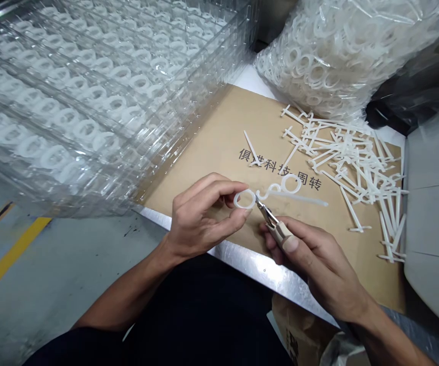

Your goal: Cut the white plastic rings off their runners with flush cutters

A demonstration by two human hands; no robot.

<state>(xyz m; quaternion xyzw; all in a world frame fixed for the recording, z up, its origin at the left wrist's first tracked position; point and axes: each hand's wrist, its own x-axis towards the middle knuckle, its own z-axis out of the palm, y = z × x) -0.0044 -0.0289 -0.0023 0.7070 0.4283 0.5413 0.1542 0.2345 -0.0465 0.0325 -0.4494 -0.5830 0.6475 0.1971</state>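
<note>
My left hand (200,216) pinches a white plastic ring (244,207) between thumb and fingers, above the cardboard. A wavy runner (274,188) links it to a second ring (291,192) on the right, with a straight sprue stick (306,199) beside it. In my right hand (318,259) is a pair of nippers (279,231), its fingers wrapped round the pale handles. The nipper tips meet the runner right at the edge of the held ring. Whether the blades have cut through is too small to tell.
Clear plastic trays (188,109) filled with rows of white rings are stacked at left. Loose white sprues (341,152) lie piled on the cardboard sheet (211,152) at right. Behind them stands a clear bag (329,56) of rings. A metal table edge (257,264) runs nearest me.
</note>
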